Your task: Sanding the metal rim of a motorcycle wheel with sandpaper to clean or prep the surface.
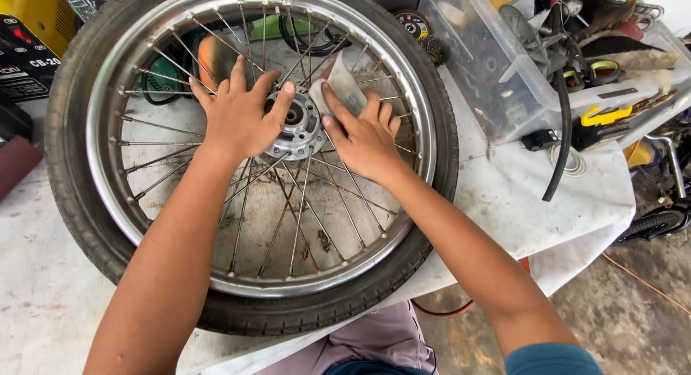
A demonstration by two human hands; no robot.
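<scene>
A spoked motorcycle wheel with a black tyre (86, 224) and a chrome rim (421, 112) lies flat on a white-covered table (518, 202). My left hand (241, 116) rests spread on the spokes, its thumb touching the metal hub (299, 127). My right hand (363, 130) presses a grey sheet of sandpaper (342, 87) against the spokes just right of the hub. Both forearms reach in from the bottom of the view.
A clear plastic bin (497, 73) full of tools and cables stands at the upper right. A black hose (563, 130) hangs over its side. A black charger box (25, 58) and a yellow case (43, 11) sit at the upper left. Concrete floor lies at lower right.
</scene>
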